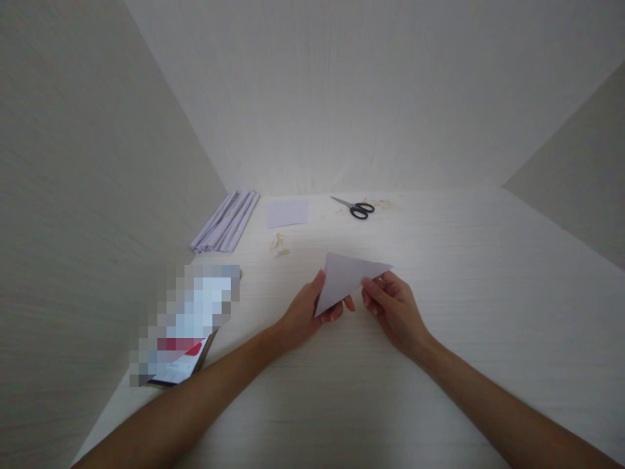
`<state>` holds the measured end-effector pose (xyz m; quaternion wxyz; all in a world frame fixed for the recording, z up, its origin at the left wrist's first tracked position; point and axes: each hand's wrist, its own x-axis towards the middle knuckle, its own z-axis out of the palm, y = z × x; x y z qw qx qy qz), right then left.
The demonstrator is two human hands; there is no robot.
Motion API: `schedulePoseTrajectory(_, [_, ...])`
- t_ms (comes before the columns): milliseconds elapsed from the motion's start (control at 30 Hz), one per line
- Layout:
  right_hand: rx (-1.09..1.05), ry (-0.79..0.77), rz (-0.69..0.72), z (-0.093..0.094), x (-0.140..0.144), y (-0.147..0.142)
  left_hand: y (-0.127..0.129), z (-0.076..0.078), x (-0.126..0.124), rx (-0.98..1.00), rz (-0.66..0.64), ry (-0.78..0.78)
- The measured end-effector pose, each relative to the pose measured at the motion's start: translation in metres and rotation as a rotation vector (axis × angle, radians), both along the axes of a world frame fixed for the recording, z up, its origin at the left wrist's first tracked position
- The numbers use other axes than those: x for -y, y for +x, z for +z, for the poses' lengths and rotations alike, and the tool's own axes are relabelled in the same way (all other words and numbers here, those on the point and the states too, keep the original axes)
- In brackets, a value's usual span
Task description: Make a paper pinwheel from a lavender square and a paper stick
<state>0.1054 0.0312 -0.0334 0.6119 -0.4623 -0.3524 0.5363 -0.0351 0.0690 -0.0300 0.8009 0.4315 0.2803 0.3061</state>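
1. A folded paper triangle (346, 277), pale lilac, is held between both hands just above the worktop (469, 273), near its middle.
2. The left hand (307, 312) grasps the triangle at its lower left corner, thumb on the near face and fingers curled behind the sheet.
3. The right hand (393, 306) pinches the triangle's right edge near its far point, thumb and forefinger closed on the paper, the other fingers bent underneath.
4. The triangle is tilted, its long edge running from the left hand's fingers up toward the right tip.
5. Beyond the triangle, well apart, a pair of black-handled scissors (355, 207) lies flat near the back wall.
6. Left of the scissors lies a flat square paper sheet (287, 213) of the same pale colour.
7. Between that sheet and the triangle sits a small cluster of toothpicks (279, 245).
8. Far left of the triangle, against the side wall, a bundle of rolled paper tubes (227, 220) lies side by side.
9. Near the left forearm, left of the triangle, a blurred flat object (188, 326) with a red patch rests on the worktop; what it is cannot be told.
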Motion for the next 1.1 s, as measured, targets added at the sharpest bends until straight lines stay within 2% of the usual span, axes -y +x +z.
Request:
schedulePoseTrajectory(267, [-0.022, -0.035, 0.027, 0.000, 0.000, 0.000, -0.003, -0.002, 0.002, -0.025, 0.000, 0.083])
schedulePoseTrajectory(400, [-0.070, 0.000, 0.082, 0.000, 0.001, 0.002, -0.003, -0.004, 0.002, -0.045, -0.011, 0.138])
schedulePoseTrajectory(533, [-0.119, 0.034, 0.152, 0.000, 0.003, 0.004, -0.002, -0.002, 0.003, -0.116, 0.038, 0.128])
schedulePoseTrajectory(700, [-0.097, -0.019, 0.157, 0.005, 0.004, 0.004, -0.002, -0.001, 0.004, -0.211, 0.083, 0.226])
schedulePoseTrajectory(900, [-0.261, -0.108, 0.123, 0.008, 0.002, 0.002, -0.005, -0.011, 0.001, -0.158, 0.162, 0.137])
schedulePoseTrajectory(1000, [-0.259, -0.156, 0.041, 0.006, 0.001, 0.002, -0.006, -0.011, -0.001, -0.174, 0.183, 0.116])
schedulePoseTrajectory(1100, [-0.267, -0.179, 0.029, 0.005, -0.001, 0.002, -0.007, -0.009, -0.002, -0.177, 0.225, 0.088])
